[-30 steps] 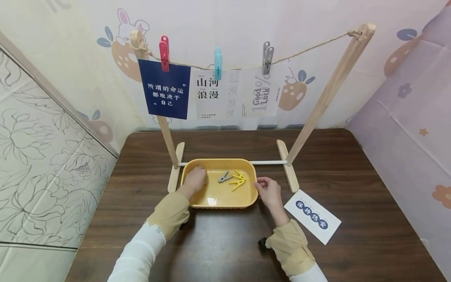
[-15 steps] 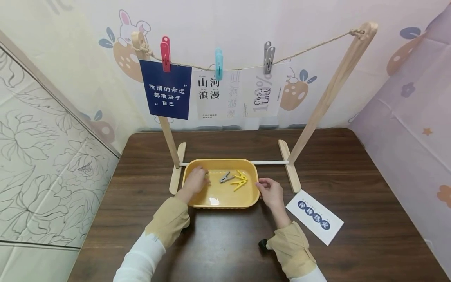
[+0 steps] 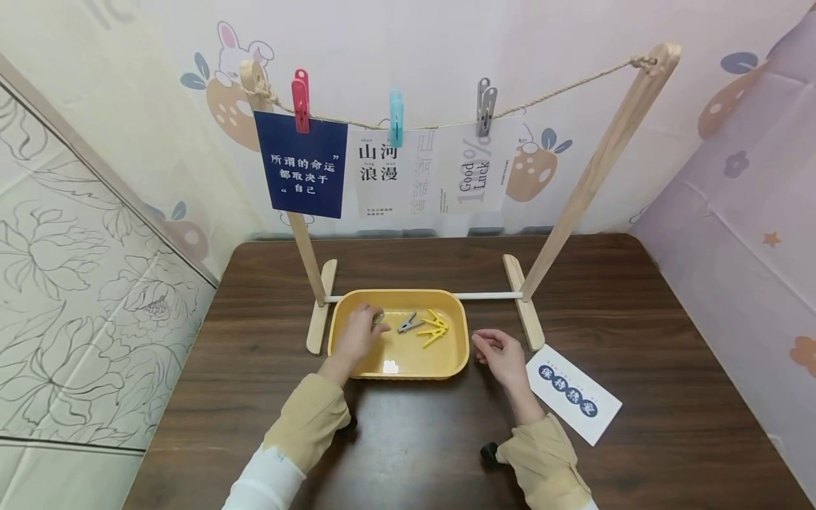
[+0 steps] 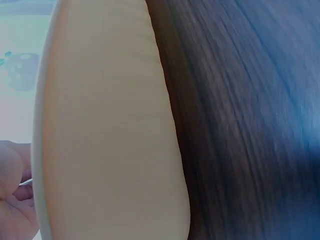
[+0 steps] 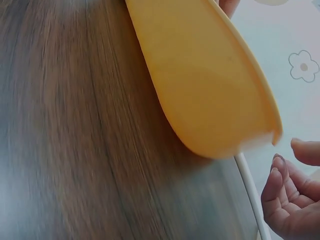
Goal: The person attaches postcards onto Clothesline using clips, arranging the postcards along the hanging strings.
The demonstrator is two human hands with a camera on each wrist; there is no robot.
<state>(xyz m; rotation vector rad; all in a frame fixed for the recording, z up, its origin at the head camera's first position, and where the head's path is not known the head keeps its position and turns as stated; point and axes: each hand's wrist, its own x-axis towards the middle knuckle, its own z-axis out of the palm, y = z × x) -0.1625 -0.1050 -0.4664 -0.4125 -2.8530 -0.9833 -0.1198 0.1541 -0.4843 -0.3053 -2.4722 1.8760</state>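
Observation:
My left hand (image 3: 359,334) is over the left part of the yellow tray (image 3: 414,372), its fingers curled. It pinches a small greyish piece (image 3: 379,316), mostly hidden by the fingers, that looks like a clothespin. In the tray's right half lie a grey clothespin (image 3: 409,323) and yellow clothespins (image 3: 436,329). Just off the tray's right end is my right hand (image 3: 502,358). In the right wrist view, its thumb (image 5: 306,152) stands apart from the loosely bent fingers, with nothing between them.
Behind the tray stands a wooden frame (image 3: 576,188) with a rope. On it hang a navy card (image 3: 302,191) and white cards (image 3: 379,195), held by red (image 3: 301,106), light blue (image 3: 396,117) and grey (image 3: 486,106) clothespins. A white card (image 3: 574,393) lies on the table, right.
My right hand has let go of the tray's right rim and moved slightly right. My left hand has lifted from the tray's left side and shifted a little right, a greyish piece showing at its fingertips.

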